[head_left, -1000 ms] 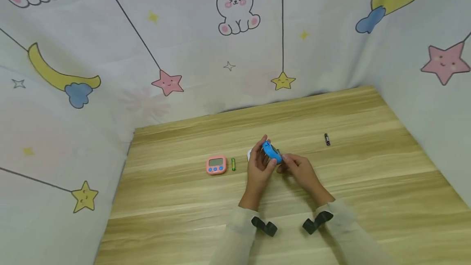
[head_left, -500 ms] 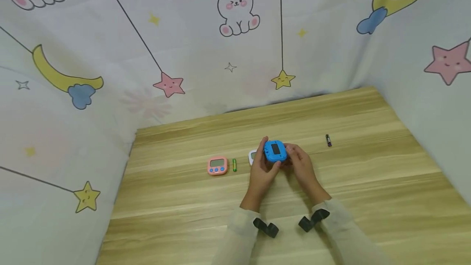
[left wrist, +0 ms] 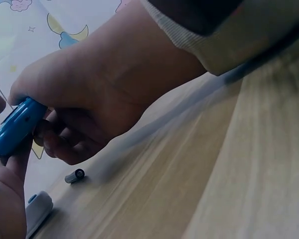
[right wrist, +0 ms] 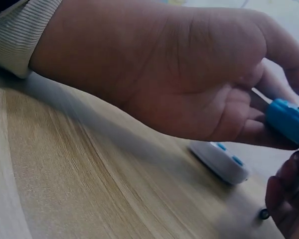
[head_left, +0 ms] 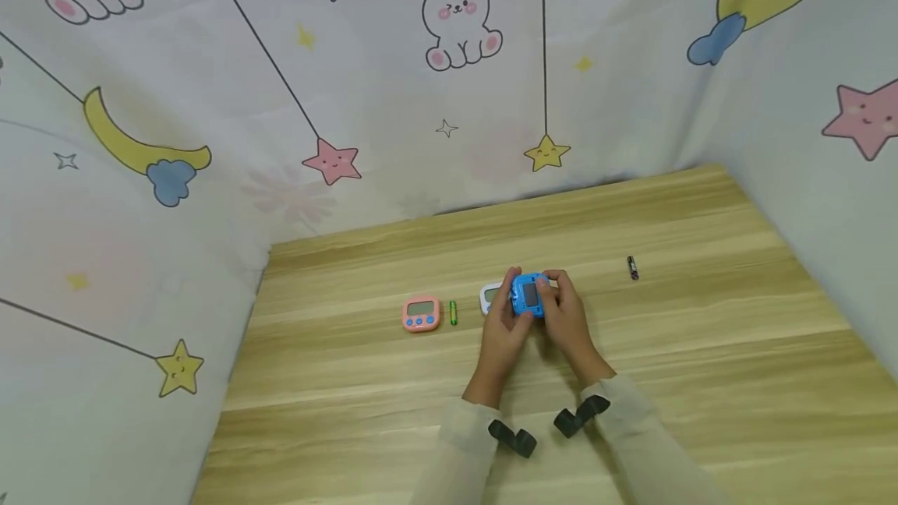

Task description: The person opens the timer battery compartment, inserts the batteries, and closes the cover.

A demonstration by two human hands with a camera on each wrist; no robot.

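Note:
Both hands hold a small blue digital timer [head_left: 528, 296] above the table, the face with a dark rectangular area turned up. My left hand [head_left: 500, 345] grips its left and near edges, thumb at the front. On the other side, my right hand [head_left: 568, 322] grips the right edge, its thumb lying over the face. The left wrist view shows the blue timer [left wrist: 20, 124] edge-on between the right hand [left wrist: 84, 94] and the left hand [left wrist: 7, 199]. A white timer [head_left: 489, 299] lies partly hidden behind the left hand.
Left of the hands, a pink timer [head_left: 421, 314] with blue buttons lies beside a green battery [head_left: 453, 313]. A dark battery [head_left: 633, 267] rests farther right on the wooden table [head_left: 337, 380]. Patterned cloth [head_left: 393, 100] encloses the back and sides.
The blue timer has turned from a steep tilt to face upward. My right hand has shifted left, and its thumb now lies on the timer's face. More of the white timer shows.

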